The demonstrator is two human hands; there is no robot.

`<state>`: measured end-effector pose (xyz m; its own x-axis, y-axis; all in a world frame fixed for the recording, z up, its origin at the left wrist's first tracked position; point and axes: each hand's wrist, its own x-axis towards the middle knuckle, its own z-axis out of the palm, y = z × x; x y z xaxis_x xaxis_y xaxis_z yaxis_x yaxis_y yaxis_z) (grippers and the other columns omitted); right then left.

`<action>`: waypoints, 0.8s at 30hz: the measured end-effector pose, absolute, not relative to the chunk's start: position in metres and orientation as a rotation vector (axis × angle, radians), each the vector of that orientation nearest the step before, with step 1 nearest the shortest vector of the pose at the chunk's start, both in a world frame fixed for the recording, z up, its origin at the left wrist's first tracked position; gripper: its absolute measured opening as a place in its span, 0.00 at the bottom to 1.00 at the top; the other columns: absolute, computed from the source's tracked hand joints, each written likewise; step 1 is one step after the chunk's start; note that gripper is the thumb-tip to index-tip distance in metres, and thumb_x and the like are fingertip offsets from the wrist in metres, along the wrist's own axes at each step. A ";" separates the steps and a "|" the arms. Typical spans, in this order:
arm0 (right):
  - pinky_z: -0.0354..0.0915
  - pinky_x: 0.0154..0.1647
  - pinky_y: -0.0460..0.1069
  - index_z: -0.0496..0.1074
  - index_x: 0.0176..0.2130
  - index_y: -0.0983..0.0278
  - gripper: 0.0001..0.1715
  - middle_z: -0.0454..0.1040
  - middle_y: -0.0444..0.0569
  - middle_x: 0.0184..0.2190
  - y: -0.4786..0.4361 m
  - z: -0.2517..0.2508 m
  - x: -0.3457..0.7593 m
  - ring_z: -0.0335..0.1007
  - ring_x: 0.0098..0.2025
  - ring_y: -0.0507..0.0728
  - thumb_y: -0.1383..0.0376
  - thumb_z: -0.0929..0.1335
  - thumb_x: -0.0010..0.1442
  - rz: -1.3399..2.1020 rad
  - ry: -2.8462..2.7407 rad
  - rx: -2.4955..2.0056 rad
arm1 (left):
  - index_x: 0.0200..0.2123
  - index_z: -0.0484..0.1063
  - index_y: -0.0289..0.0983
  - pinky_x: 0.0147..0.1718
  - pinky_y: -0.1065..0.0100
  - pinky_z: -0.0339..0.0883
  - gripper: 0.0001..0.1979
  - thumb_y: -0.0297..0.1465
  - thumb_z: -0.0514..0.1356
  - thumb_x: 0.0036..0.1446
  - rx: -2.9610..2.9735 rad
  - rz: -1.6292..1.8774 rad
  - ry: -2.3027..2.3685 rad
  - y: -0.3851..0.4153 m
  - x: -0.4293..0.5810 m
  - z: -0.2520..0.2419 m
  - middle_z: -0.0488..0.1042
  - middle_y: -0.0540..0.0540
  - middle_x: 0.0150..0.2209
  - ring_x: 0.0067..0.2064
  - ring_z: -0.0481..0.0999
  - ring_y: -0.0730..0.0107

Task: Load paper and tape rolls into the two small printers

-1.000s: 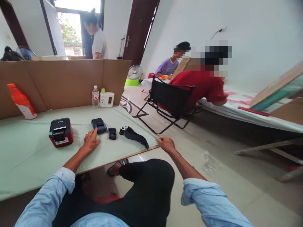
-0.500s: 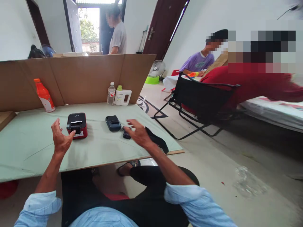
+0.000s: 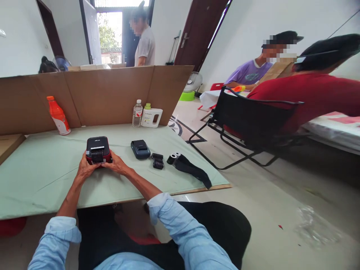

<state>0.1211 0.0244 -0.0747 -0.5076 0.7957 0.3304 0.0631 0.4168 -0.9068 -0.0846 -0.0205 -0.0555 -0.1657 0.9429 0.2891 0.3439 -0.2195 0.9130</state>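
A small black and red label printer (image 3: 97, 145) rests on the green-covered table (image 3: 53, 178), with a black strip of material at its front slot. My left hand (image 3: 86, 165) grips its left front corner, and my right hand (image 3: 116, 164) grips the right front corner. Both thumbs meet near the front edge. To the right lies a dark blue-black portable printer (image 3: 140, 149). Beside it are small black rolls (image 3: 158, 161), and farther right a black ribbon roll (image 3: 172, 158) with a long black strip (image 3: 192, 170) trailing toward the table edge.
A cardboard panel (image 3: 112, 93) stands along the back. Before it are an orange bottle (image 3: 58, 115), a clear water bottle (image 3: 137, 113) and a white jug (image 3: 152, 116). A black folding chair (image 3: 253, 116) with a seated person in red is at the right; two other people are farther off.
Both hands have closed in on the label printer, the left from its left side and the right from over the black rolls. The view has shifted slightly.
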 end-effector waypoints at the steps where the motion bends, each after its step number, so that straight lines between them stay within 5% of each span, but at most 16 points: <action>1: 0.68 0.61 0.59 0.63 0.67 0.59 0.46 0.76 0.51 0.60 0.021 -0.074 0.124 0.74 0.59 0.65 0.51 0.77 0.57 1.135 -1.847 -0.750 | 0.61 0.65 0.35 0.58 0.48 0.72 0.48 0.41 0.78 0.37 1.560 1.407 1.501 -0.022 -0.080 -0.056 0.78 0.36 0.55 0.56 0.79 0.49; 9: 0.69 0.57 0.60 0.64 0.67 0.61 0.42 0.76 0.56 0.59 0.001 -0.079 0.185 0.74 0.56 0.66 0.50 0.74 0.62 0.928 -1.829 -0.831 | 0.69 0.59 0.38 0.50 0.54 0.77 0.49 0.40 0.75 0.48 1.643 1.300 1.541 -0.042 -0.022 -0.060 0.80 0.38 0.54 0.49 0.83 0.54; 15: 0.69 0.58 0.61 0.66 0.65 0.62 0.39 0.76 0.57 0.58 -0.011 -0.100 0.198 0.74 0.57 0.67 0.53 0.75 0.60 0.907 -1.788 -0.882 | 0.70 0.61 0.40 0.56 0.53 0.74 0.45 0.39 0.73 0.52 1.750 1.223 1.551 -0.055 -0.010 -0.062 0.79 0.39 0.57 0.56 0.80 0.52; 24: 0.69 0.61 0.63 0.52 0.74 0.55 0.57 0.68 0.57 0.67 -0.006 -0.109 0.200 0.67 0.65 0.68 0.51 0.78 0.57 0.889 -1.783 -0.892 | 0.68 0.65 0.40 0.45 0.58 0.80 0.40 0.29 0.68 0.51 1.943 1.229 1.526 -0.055 -0.035 -0.055 0.72 0.35 0.65 0.57 0.80 0.51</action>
<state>0.2002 -0.0056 -0.1095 -0.3120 0.8586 0.4067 0.1921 0.4762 -0.8581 -0.0346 -0.0555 -0.0552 0.0276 0.9169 0.3982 0.5845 -0.3380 0.7376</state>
